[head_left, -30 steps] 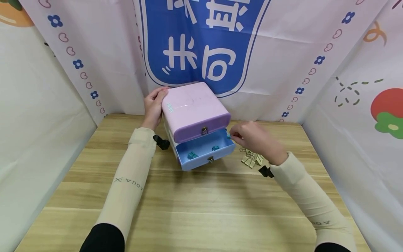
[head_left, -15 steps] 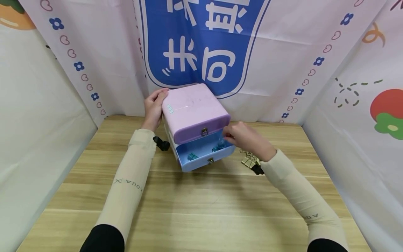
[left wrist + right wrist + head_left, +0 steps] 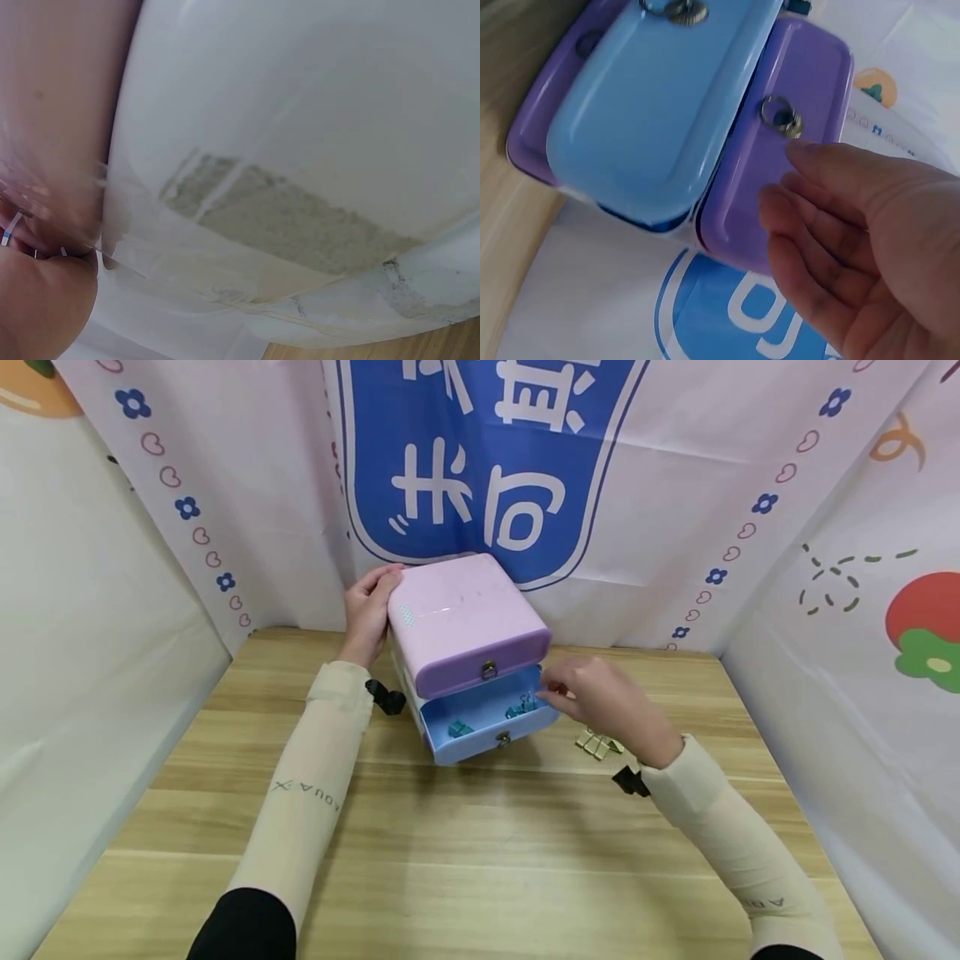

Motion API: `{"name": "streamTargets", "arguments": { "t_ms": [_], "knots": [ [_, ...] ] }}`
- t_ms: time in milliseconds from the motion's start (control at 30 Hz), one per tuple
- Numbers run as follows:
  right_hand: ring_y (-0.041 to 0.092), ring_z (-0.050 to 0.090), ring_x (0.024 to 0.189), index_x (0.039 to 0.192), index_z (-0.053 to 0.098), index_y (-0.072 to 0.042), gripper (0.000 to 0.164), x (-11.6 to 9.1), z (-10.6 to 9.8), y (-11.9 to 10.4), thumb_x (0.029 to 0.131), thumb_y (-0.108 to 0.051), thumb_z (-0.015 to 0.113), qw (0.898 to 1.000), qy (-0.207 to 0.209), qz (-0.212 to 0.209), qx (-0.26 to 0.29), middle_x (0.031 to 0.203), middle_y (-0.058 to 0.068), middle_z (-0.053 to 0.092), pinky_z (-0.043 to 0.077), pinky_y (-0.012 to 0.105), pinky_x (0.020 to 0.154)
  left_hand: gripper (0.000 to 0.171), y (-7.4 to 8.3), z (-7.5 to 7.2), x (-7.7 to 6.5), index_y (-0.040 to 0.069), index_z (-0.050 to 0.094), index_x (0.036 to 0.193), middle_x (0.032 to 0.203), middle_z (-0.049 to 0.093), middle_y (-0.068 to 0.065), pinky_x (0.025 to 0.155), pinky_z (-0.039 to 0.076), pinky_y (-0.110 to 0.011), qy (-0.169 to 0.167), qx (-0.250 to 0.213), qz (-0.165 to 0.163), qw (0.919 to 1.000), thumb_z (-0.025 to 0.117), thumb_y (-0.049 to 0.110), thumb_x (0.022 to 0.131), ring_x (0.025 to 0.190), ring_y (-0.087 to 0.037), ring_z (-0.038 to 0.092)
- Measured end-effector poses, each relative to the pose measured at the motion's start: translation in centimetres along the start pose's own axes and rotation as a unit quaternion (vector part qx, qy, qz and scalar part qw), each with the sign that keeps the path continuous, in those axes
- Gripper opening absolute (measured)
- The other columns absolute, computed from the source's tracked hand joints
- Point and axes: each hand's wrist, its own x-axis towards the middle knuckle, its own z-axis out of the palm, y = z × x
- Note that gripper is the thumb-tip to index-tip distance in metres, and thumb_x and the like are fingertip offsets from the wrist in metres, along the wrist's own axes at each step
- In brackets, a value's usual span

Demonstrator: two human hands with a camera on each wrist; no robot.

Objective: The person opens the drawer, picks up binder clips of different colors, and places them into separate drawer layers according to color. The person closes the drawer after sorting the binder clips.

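Observation:
My left hand (image 3: 367, 614) grips the back left corner of a small drawer box (image 3: 471, 614) with a pink top. Its fingertips are hidden behind the box. A blue drawer (image 3: 468, 745) is pulled out at the front, below a purple one (image 3: 453, 679) that is closed. Teal binder clips lie inside: one clip (image 3: 460, 728) at the left and a small cluster (image 3: 520, 707) at the right. Just right of the drawer hovers my right hand (image 3: 600, 700). Its fingers are loosely bent and hold nothing, as the right wrist view shows.
Several gold binder clips (image 3: 596, 744) lie on the wooden table (image 3: 480, 852), partly under my right hand. A printed cloth (image 3: 637, 552) hangs close behind the box, and more cloth walls stand at both sides. A black wrist mount (image 3: 632, 781) hangs below my right wrist.
My right hand carried a teal binder clip over the drawer's right edge and let it go among those at the right. It then drew back rightward. My left hand stayed on the box.

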Motion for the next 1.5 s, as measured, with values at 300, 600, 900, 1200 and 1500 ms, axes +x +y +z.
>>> {"name": "streamTargets", "arguments": {
  "t_ms": [300,600,900,1200,1500],
  "knots": [
    [0.012,0.073,0.075,0.097,0.078,-0.006,0.015,-2.1,1.8,-3.5,0.094,-0.019,0.082,0.999,0.051,0.012,-0.012,0.087,0.004,0.078,0.061,0.023,0.067,0.028,-0.1,0.1,0.2,0.010,0.078,0.120,0.119,0.074,0.000,0.090,0.054,-0.023,-0.002,0.000,0.010,0.9999,0.078,0.029,0.098,0.109,-0.014,0.065],
    [0.005,0.068,0.070,0.090,0.078,-0.009,0.012,-3.3,6.0,-4.4,0.093,-0.020,0.083,0.994,0.065,0.067,0.051,0.081,-0.001,0.076,0.058,0.021,0.065,0.026,-0.2,0.0,0.2,0.011,0.079,0.117,0.117,0.075,0.000,0.089,0.053,-0.023,0.005,-0.001,0.012,0.9999,0.079,0.027,0.097,0.108,-0.013,0.065],
    [0.008,0.070,0.068,0.085,0.077,-0.009,0.015,-3.5,9.4,-4.0,0.091,-0.021,0.085,0.991,0.080,0.088,0.053,0.077,-0.001,0.076,0.057,0.021,0.064,0.025,-0.3,0.1,0.0,0.009,0.079,0.118,0.115,0.075,0.000,0.088,0.053,-0.023,0.004,-0.006,0.019,0.9998,0.077,0.025,0.098,0.107,-0.013,0.065],
    [0.012,0.069,0.061,0.081,0.077,-0.008,0.020,-3.1,11.0,-4.5,0.088,-0.024,0.088,0.985,0.114,0.120,0.039,0.073,0.002,0.076,0.053,0.020,0.055,0.028,-0.2,0.3,-0.1,0.008,0.078,0.120,0.116,0.075,0.001,0.088,0.053,-0.023,0.000,0.001,0.016,0.9999,0.077,0.027,0.098,0.107,-0.013,0.065],
    [0.003,0.055,0.050,0.071,0.071,-0.012,0.026,-2.7,11.7,-4.1,0.090,-0.022,0.084,0.958,0.096,0.194,0.187,0.062,-0.003,0.068,0.046,0.019,0.046,0.025,-0.1,0.1,0.0,0.010,0.079,0.117,0.116,0.075,0.001,0.088,0.054,-0.022,0.005,-0.001,0.018,0.9998,0.077,0.026,0.098,0.107,-0.013,0.065]
  ]
}}
